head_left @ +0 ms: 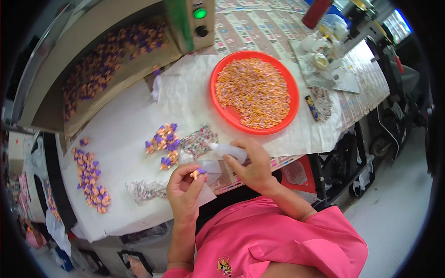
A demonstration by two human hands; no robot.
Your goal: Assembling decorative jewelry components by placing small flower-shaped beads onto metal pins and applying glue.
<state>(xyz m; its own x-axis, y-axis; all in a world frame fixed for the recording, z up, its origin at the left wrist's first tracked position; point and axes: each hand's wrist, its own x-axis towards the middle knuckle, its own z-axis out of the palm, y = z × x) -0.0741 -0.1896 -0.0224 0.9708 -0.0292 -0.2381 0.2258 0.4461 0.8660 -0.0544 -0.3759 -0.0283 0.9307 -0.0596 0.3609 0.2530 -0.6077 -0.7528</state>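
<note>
My left hand (pixel 181 187) pinches a small orange-and-purple plastic figure (pixel 198 173) between thumb and fingertips. In my right hand (pixel 255 169) is a translucent white squeeze bottle (pixel 230 151), tipped on its side with its narrow nozzle pointing left, a little above and to the right of the figure. Just beyond my left hand lies a loose heap of similar figures (pixel 162 139), beside a crumpled speckled cloth (pixel 199 140). Another speckled cloth (pixel 146 190) rests to the left of that hand.
A round red tray (pixel 215 99) of tiny yellow-and-pink pieces sits ahead. More figures (pixel 90 178) lie in a row at left, below a machine opening (pixel 169 55) with many figures inside. At far right are a board with small bottles (pixel 320 60) and a dark-blue tube (pixel 311 108).
</note>
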